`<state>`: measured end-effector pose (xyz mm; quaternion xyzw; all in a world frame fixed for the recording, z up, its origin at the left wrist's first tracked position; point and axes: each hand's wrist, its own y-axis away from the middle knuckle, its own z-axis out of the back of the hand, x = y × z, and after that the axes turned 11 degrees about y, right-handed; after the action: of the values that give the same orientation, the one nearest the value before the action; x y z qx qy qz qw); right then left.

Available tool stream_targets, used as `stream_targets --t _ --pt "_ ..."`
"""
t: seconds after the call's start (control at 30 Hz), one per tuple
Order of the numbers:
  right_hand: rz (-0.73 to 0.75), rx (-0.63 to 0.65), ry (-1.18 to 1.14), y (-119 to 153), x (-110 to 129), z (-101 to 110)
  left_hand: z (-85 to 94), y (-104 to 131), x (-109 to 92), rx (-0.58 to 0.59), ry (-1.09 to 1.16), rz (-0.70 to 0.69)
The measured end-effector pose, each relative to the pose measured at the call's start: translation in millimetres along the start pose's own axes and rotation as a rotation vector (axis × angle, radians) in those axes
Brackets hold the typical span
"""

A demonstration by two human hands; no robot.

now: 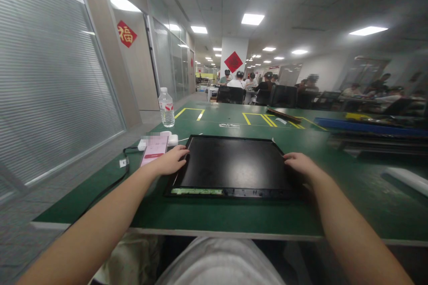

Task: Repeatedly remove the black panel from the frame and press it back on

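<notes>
A black flat display panel (237,160) lies face up in front of me at the green table, with a green circuit strip (196,191) showing along its near left edge. At its left side, my left hand (174,159) grips the frame, fingertips over the rim. My right hand (301,163) has hold of the opposite side, its fingers bent at the edge and partly hidden. Whether the panel is slightly raised or flat on the table, I cannot tell.
Left of the panel are a phone (155,149), a white power strip (173,139) with a black cable (115,183), and a water bottle (166,107). A brown strip (283,115) lies at the back; blue and dark parts (368,124) lie right. People sit beyond.
</notes>
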<state>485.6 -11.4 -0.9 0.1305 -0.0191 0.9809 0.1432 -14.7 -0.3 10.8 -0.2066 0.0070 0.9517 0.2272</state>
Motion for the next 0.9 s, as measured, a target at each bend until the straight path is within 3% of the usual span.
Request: stream_targets --t 0.27,0.47,0.9 --pt "0.031 0.050 -0.063 -7.8 -9.7 -9.5 1.4 0.7 -0.5 0.014 -0.055 0.017" --pt "0.008 0.012 -0.193 -14.0 -16.3 -14.6 2.2 0.5 0.6 -0.009 -0.064 -0.007" --pt "-0.009 0.080 -0.389 -10.8 -17.5 -9.9 1.7 0.9 -2.0 -0.005 -0.037 -0.020"
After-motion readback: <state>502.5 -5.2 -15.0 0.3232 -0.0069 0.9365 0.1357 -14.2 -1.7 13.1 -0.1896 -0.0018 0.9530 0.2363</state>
